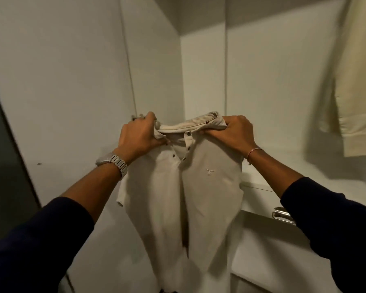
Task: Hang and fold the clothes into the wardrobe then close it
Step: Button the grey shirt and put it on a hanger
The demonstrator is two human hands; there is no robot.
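Left hand (138, 134): fingers curled tight, gripping the left side of the collar of a beige polo shirt (184, 199); back of the hand toward the camera, knuckles at about 12 o'clock. A metal-link wristwatch (114, 164) sat on the wrist. Forearm ran in from 7 o'clock, dark sleeve (36, 240) pushed up past the wrist.

Right hand (230, 132): fingers likewise curled, pinching the right side of the same collar, thumb underneath; thin red-and-white thread bracelet (253, 152) at the wrist. Forearm entered from 4 o'clock in a matching dark sleeve.

Polo shirt: held up at frame centre, in front of the white wardrobe interior (262, 81); front facing the camera, placket buttons partly undone, small embroidered logo (209, 171) on the chest. Collar at 12 o'clock, hem toward 6 o'clock; long axis vertical, body hanging free with a crease down the middle.

Surroundings: a cream long-sleeved garment (355, 81) hung at 2 o'clock, well apart from the polo. White shelf (260, 187) at 4 o'clock, just behind the shirt's right edge; a metal handle-like fitting (282, 216) below it, partly hidden by the right arm.
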